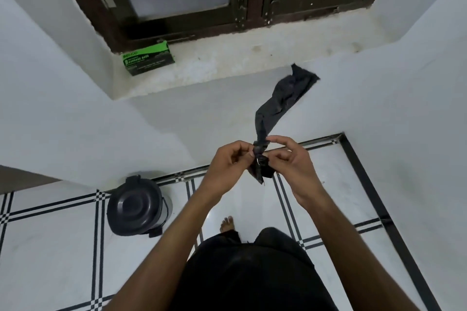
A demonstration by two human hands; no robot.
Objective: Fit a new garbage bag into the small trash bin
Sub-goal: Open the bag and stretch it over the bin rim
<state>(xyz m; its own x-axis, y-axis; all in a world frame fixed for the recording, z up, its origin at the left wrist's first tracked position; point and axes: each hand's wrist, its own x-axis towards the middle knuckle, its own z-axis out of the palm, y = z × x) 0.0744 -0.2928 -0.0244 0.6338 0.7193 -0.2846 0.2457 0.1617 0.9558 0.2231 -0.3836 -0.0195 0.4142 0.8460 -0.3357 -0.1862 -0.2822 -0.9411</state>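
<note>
Two hands pinch one black bag point(274, 108) at its bunched lower end: left hand point(227, 161) with thumb and fingers clamped on the plastic, right hand point(293, 159) with thumb and forefinger closed on it. Bag: still folded narrow, streaming up and right in mid-air. Bin point(137, 206): dark, lid closed, on tiled floor, lower left. Box point(147, 59): green and black, on windowsill, reads "GARBAGE BAGS"; brand blurred.
</note>
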